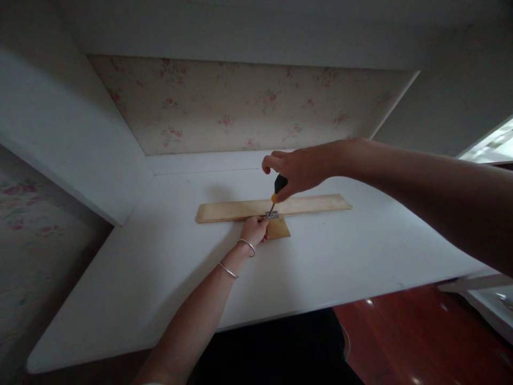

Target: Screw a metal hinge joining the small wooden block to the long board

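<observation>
My right hand (300,170) is closed around the black and yellow handle of a screwdriver (280,184), which points down with its shaft tilted. The tip meets a small metal hinge (272,214). This hinge lies across the joint between a long, light wooden board (316,203) and a short wooden piece (278,229) on the near side. At the hinge's left edge, my left hand (254,230) has its thumb and fingers pinched together, touching the wood. Whatever is between those fingertips is hidden.
The wood rests on a white desk (180,256) with a rounded front left corner. A white side panel (80,107) stands at left, and flowered wallpaper (256,107) covers the back. Red flooring (393,331) shows below at right.
</observation>
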Motion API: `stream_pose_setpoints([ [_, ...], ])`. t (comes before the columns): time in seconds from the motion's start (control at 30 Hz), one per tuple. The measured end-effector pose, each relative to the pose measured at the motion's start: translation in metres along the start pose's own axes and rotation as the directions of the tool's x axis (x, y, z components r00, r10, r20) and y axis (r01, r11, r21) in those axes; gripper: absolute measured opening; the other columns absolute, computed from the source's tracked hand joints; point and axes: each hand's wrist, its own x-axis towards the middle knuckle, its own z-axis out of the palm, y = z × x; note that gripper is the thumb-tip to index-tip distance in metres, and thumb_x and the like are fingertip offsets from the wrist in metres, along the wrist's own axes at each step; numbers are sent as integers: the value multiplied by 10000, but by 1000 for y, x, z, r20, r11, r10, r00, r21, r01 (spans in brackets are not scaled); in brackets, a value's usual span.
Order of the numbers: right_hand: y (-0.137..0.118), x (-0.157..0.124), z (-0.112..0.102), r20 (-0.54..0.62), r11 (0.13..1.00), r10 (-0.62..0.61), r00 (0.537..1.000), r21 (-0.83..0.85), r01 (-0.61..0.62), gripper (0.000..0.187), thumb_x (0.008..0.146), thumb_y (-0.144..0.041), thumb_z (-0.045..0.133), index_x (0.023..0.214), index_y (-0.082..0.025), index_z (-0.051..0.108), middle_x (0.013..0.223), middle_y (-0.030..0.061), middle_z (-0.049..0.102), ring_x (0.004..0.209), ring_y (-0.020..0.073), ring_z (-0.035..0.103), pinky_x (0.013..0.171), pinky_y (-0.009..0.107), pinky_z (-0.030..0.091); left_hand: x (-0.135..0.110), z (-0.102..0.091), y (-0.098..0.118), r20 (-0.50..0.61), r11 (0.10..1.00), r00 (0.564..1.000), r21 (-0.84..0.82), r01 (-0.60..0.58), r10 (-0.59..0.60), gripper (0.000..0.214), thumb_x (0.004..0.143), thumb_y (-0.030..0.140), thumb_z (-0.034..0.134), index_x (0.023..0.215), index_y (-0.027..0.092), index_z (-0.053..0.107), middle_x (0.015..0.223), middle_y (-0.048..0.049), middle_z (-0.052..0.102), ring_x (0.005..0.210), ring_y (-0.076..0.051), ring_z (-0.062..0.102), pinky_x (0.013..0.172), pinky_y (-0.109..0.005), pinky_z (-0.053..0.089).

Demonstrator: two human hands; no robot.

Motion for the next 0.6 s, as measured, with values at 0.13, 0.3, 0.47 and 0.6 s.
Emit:
stream_pose_setpoints([
  [0.13, 9, 0, 1, 16, 996, -85, 996, -28, 85, 550, 726, -373, 654, 1220, -234, 457, 1079, 74, 586, 729, 171, 565, 603, 288, 348, 0, 0, 0, -3, 1000, 1000, -6, 10, -10, 280, 861, 351, 508, 860, 108, 648, 509, 19, 541, 377, -75, 500, 366, -174, 303],
  [0.3, 2, 6, -1, -72, 984, 56, 996, -168, -67, 535, 740, -636, 562, 1052, -202, 588, 947, 101, 626, 876, 272, 576, 670, 335, 359, -2, 0, 1, -6, 1000, 1000, -11, 7, -7, 275, 856, 344, 510, 866, 106, 647, 522, 15, 550, 382, -79, 505, 364, -177, 300],
  [0.47, -8, -1, -2, -57, 991, 84, 995, -97, -89, 528, 869, -594, 372, 1194, -198, 501, 1022, 134, 633, 866, 260, 592, 679, 356, 373, -3, -1, 4, -2, 1000, 1000, -19, 4, -4, 272, 854, 337, 513, 857, 101, 648, 518, 15, 548, 386, -76, 503, 367, -174, 298],
  [0.6, -8, -5, -1, 37, 1000, 21, 999, 4, -21, 502, 848, -508, 471, 1251, -213, 419, 1014, 112, 642, 748, 211, 598, 619, 324, 377, -2, 1, 2, 2, 999, 1000, -35, 9, -9, 260, 856, 325, 511, 868, 103, 646, 507, 22, 537, 383, -77, 497, 369, -176, 300],
])
